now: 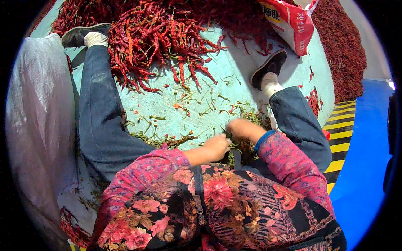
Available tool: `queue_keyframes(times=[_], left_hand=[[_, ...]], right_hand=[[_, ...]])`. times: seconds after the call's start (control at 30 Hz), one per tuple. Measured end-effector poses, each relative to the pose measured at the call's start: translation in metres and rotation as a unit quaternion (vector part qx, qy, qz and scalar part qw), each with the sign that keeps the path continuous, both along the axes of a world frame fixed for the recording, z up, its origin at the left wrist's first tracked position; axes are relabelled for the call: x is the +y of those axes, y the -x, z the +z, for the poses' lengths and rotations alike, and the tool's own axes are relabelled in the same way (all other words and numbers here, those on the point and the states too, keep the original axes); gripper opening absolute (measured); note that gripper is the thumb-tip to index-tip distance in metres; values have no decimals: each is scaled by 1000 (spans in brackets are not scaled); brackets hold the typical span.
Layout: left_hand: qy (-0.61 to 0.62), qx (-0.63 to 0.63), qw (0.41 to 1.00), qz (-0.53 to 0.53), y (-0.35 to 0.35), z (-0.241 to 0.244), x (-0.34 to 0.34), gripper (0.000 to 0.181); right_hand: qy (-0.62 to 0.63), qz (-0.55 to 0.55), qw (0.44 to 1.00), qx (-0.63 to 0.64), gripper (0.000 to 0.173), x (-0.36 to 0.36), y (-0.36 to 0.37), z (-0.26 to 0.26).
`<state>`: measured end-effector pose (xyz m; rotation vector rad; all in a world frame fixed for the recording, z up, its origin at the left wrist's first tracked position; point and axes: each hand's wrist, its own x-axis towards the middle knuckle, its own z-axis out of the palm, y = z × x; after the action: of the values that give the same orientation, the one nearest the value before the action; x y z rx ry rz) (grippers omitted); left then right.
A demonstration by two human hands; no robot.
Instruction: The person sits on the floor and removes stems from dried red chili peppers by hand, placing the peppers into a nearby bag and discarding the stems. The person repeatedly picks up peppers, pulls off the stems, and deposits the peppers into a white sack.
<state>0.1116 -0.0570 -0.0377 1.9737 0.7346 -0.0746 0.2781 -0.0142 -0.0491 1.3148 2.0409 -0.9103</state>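
My left hand [215, 147] is curled low over the floor in front of my body, and whatever its fingers may hold is hidden. Close beside it my right hand [241, 128] is blurred, its fingers bent downward; I cannot tell if anything is between them. Green chili stems [205, 109] lie scattered on the pale floor [163, 103] around both hands. A denser heap of stems and scraps [248, 147] sits under and beside my right wrist. Beyond the hands, between my outstretched legs, spreads a pile of dried red chili peppers [154, 44], many with stems attached.
A whitish woven sack [40, 109] stands along my left leg [100, 103]. At the upper right a red-and-white printed bag [292, 28] stands near my right shoe [270, 67]. Farther right are another chili heap [340, 56], yellow-black floor striping [339, 138] and blue floor [364, 150].
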Motion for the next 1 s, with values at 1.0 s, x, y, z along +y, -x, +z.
queue_keyframes(times=[1.0], left_hand=[[-84, -79, 942, 316, 110, 20, 79, 25]], right_hand=[[-322, -129, 911, 223, 19, 21, 121, 35]])
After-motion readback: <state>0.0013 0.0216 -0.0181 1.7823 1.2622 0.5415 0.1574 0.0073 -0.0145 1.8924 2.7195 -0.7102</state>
